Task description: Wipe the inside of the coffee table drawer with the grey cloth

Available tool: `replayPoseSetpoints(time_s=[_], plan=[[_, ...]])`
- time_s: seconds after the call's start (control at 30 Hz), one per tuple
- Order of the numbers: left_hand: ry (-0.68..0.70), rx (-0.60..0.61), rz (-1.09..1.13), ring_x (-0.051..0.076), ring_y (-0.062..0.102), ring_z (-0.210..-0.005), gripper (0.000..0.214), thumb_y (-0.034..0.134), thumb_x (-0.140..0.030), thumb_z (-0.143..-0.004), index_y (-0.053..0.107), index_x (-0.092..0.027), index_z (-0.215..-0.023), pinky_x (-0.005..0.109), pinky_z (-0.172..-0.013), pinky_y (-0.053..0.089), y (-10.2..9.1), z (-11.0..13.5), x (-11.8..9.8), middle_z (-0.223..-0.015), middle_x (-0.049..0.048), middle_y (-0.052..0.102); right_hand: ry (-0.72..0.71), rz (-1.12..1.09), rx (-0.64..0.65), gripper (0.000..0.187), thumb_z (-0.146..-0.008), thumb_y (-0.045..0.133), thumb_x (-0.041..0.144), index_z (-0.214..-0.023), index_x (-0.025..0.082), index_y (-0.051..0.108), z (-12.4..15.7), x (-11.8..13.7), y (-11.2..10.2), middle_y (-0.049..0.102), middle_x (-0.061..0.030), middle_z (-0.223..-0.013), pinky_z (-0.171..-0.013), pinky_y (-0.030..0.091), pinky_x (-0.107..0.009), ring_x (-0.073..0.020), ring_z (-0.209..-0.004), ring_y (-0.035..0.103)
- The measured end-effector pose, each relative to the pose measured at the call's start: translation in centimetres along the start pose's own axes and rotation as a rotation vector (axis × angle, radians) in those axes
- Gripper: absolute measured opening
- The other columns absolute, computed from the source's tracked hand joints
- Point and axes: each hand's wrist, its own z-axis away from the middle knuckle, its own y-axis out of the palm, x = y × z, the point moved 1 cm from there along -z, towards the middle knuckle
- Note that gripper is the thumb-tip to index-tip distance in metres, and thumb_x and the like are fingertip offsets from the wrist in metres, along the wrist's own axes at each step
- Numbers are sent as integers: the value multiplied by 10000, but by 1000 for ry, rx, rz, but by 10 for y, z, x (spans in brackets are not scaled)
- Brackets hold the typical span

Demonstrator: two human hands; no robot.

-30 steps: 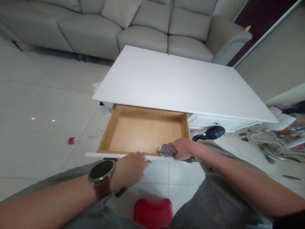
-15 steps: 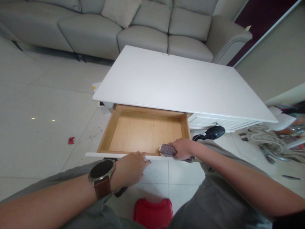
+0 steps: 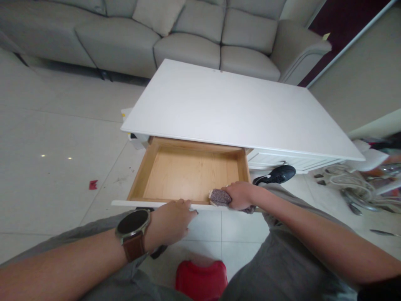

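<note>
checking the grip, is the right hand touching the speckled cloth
Touching: the head view shows the right hand closed over the speckled cloth, which sticks out either side.

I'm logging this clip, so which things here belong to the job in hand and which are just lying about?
In use:
speckled cloth, gripped in the right hand
open drawer, left hand at its white front
white table, housing the drawer

Lying about:
red scrap, on the floor
coiled cables, on the floor at right
cushion, on the sofa
</note>
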Motion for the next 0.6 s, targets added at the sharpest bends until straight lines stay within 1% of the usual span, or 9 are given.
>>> replayPoseSetpoints(time_s=[0.2, 0.4, 0.6], plan=[[9, -5, 2, 351, 659, -1202, 365, 609, -253, -923, 713, -147, -1256, 509, -1036, 558, 0, 0, 1, -1301, 213, 672, 3, -1, 6, 549, -740, 662, 353, -1267, 201, 694, 0, 1, -1, 773, -183, -1163, -809, 537, -398, -364, -1072, 735], [6, 3, -3, 341, 656, -1219, 371, 608, -244, -920, 709, -154, -1265, 498, -1050, 552, 0, 0, 1, -1309, 202, 671, 8, -14, 6, 563, -742, 664, 359, -1280, 193, 691, 0, 1, 0, 768, -194, -1184, -833, 540, -412, -373, -1085, 731], [6, -15, 11, 354, 659, -1202, 368, 607, -233, -910, 713, -143, -1251, 507, -1035, 553, 1, -2, 2, -1296, 217, 669, 6, -5, 4, 568, -741, 657, 356, -1284, 196, 688, 0, 1, -1, 769, -188, -1183, -823, 546, -412, -374, -1083, 732]])
